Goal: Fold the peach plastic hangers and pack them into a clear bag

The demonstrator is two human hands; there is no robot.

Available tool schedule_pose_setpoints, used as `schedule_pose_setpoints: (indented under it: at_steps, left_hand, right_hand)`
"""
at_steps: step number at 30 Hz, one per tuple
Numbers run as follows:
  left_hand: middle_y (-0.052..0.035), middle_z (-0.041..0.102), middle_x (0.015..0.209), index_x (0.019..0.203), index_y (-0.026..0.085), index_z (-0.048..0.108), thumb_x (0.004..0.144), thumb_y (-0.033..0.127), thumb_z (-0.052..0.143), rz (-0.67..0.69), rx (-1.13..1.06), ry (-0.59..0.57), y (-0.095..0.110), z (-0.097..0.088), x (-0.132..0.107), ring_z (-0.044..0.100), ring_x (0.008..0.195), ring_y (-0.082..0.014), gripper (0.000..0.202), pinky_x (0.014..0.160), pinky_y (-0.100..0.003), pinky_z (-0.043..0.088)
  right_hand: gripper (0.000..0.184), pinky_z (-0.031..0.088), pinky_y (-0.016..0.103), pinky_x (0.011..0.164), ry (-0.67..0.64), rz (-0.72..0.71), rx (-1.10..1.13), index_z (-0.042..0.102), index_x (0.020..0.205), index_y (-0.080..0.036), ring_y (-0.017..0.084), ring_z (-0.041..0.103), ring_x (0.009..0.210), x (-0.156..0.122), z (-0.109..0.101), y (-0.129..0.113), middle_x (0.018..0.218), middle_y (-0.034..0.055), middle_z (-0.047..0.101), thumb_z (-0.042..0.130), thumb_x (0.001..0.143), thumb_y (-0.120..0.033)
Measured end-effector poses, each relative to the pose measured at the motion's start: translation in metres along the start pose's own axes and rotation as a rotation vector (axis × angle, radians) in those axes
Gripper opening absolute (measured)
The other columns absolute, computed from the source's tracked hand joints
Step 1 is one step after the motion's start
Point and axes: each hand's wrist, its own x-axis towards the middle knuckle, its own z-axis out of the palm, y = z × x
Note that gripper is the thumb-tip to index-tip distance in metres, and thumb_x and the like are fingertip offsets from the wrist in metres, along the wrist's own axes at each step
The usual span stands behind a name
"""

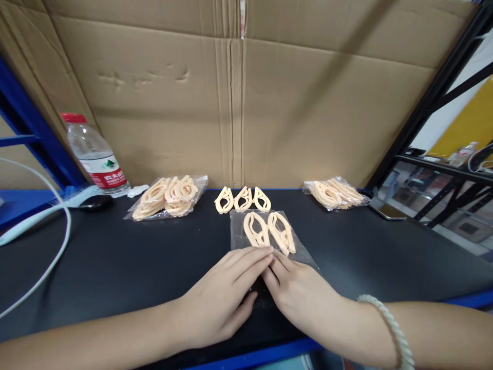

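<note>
My left hand (pixel 227 293) and my right hand (pixel 298 288) meet fingertip to fingertip over the near part of a clear plastic bag (pixel 238 234). The left fingers are stretched out together, with the thumb held apart below them. Those of my right hand also reach out straight, pressing down at the bag; its thumb is hidden. Inside the bag lie two peach plastic pieces that look like folding hangers, a left folded hanger (pixel 248 234) and a right folded hanger (pixel 274 231). The bag's near edge is covered by my hands.
Beyond the bag, three loose folded hangers (pixel 234 207) stand in a row. A filled bag (pixel 165 198) lies at left, another filled bag (pixel 337 194) at right. A water bottle (pixel 100 159), a black mouse-like object (pixel 96 202), a white cable (pixel 65 241) and a phone-like object (pixel 387 209) sit around the edges.
</note>
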Motion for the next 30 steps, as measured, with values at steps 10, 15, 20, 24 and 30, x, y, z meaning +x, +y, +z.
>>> schedule_pose_setpoints:
  at_steps: [10, 15, 20, 24, 30]
  left_hand:
    - [-0.0116, 0.044, 0.143, 0.142, 0.016, 0.034, 0.086, 0.008, 0.045, -0.039, 0.020, -0.076, 0.003, -0.004, 0.002, 0.042, 0.130, -0.0225, 0.058, 0.109, -0.042, 0.040]
    - [-0.0109, 0.046, 0.143, 0.141, 0.018, 0.035, 0.086, 0.009, 0.047, -0.035, 0.015, -0.078, 0.004, -0.005, 0.002, 0.044, 0.129, -0.0220, 0.057, 0.109, -0.041, 0.040]
    - [-0.0110, 0.046, 0.143, 0.141, 0.018, 0.034, 0.086, 0.010, 0.048, -0.043, 0.035, -0.084, 0.005, -0.006, 0.001, 0.045, 0.128, -0.0219, 0.057, 0.109, -0.040, 0.040]
    - [-0.0110, 0.046, 0.144, 0.141, 0.019, 0.033, 0.086, 0.010, 0.048, -0.042, 0.023, -0.093, 0.004, -0.006, 0.001, 0.045, 0.129, -0.0221, 0.058, 0.109, -0.040, 0.041]
    - [-0.0099, 0.047, 0.144, 0.143, 0.021, 0.032, 0.087, 0.010, 0.048, -0.058, 0.004, -0.091, 0.003, -0.006, 0.003, 0.046, 0.129, -0.0222, 0.060, 0.108, -0.041, 0.042]
  right_hand:
    - [0.030, 0.053, 0.036, 0.087, 0.102, 0.045, 0.335, 0.058, 0.121, -0.012, 0.021, 0.063, 0.101, 0.033, -0.007, 0.121, 0.110, 0.0129, 0.068, 0.041, 0.097, -0.013]
    - [0.043, 0.039, 0.046, 0.104, -0.126, -0.016, 0.381, 0.052, 0.132, -0.014, 0.027, 0.037, 0.135, 0.071, 0.075, 0.173, 0.136, 0.0120, 0.054, 0.043, 0.092, -0.003]
    - [0.052, 0.039, 0.047, 0.103, -0.176, -0.018, 0.418, 0.056, 0.129, -0.018, 0.028, 0.036, 0.136, 0.072, 0.120, 0.181, 0.136, 0.0109, 0.054, 0.041, 0.086, 0.006]
    - [0.049, 0.041, 0.044, 0.101, -0.192, 0.079, 0.465, 0.059, 0.126, -0.013, 0.027, 0.051, 0.122, 0.051, 0.131, 0.199, 0.126, 0.0164, 0.058, 0.042, 0.083, 0.005]
    - [0.034, 0.049, 0.033, 0.093, -0.248, 0.204, 0.620, 0.067, 0.114, -0.016, 0.020, 0.062, 0.102, 0.020, 0.124, 0.227, 0.112, 0.0119, 0.062, 0.047, 0.088, -0.006]
